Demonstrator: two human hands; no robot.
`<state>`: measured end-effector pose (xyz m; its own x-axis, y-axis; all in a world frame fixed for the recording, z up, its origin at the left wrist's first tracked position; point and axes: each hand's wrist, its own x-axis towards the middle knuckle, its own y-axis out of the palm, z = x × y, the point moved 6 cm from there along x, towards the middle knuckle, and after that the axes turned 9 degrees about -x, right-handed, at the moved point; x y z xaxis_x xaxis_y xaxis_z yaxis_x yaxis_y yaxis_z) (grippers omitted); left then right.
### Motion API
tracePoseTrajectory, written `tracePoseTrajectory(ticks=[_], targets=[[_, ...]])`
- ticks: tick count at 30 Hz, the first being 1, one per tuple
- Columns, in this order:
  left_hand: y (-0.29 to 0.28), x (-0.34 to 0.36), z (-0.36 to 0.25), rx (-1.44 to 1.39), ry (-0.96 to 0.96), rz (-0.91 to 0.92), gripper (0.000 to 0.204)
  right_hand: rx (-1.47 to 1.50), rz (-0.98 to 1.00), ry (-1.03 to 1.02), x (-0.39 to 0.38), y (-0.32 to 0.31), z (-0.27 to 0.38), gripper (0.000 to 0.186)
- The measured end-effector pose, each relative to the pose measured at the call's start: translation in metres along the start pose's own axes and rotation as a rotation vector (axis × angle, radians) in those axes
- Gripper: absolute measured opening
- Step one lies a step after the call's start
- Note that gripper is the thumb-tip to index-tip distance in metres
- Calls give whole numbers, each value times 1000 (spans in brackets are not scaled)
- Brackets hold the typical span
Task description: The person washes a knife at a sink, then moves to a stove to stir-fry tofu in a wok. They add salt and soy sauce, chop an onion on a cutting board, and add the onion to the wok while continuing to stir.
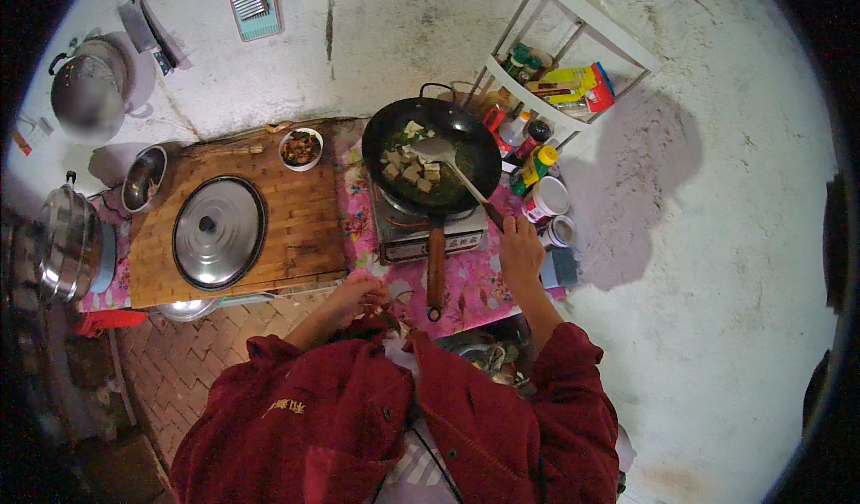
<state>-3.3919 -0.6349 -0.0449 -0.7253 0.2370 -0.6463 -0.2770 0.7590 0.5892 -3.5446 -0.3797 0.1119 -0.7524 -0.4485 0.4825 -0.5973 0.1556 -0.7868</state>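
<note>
A black wok [466,146] rests on a gas stove [403,249], holding tofu pieces [412,172] and greens in oily liquid. My right hand [520,253] grips the dark handle of a metal spatula [437,151], whose head lies in the wok. The wok's wooden handle [436,271] points toward me. My left hand [358,295] is low at the table's front edge, left of that handle, fingers loosely curled and apart, with nothing visible in them.
A wooden board [309,235] bears a lid [219,231] and a bowl of chopped food [301,149]. Steel pots [67,244] stand left. A corner rack [511,74], bottles [535,168] and tubs [545,199] crowd the right wall. A pink cloth [466,289] covers the table.
</note>
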Motion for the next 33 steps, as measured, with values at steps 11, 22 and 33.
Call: tracePoseTrajectory(ticks=[11, 22, 33], targets=[[-9, 5, 13, -14, -9, 20, 17, 466, 401, 270, 29, 38, -33, 31], [-18, 6, 13, 42, 2, 25, 19, 467, 632, 251, 79, 4, -80, 42], [-23, 23, 20, 29, -70, 52, 20, 1326, 1075, 683, 38, 66, -67, 32]])
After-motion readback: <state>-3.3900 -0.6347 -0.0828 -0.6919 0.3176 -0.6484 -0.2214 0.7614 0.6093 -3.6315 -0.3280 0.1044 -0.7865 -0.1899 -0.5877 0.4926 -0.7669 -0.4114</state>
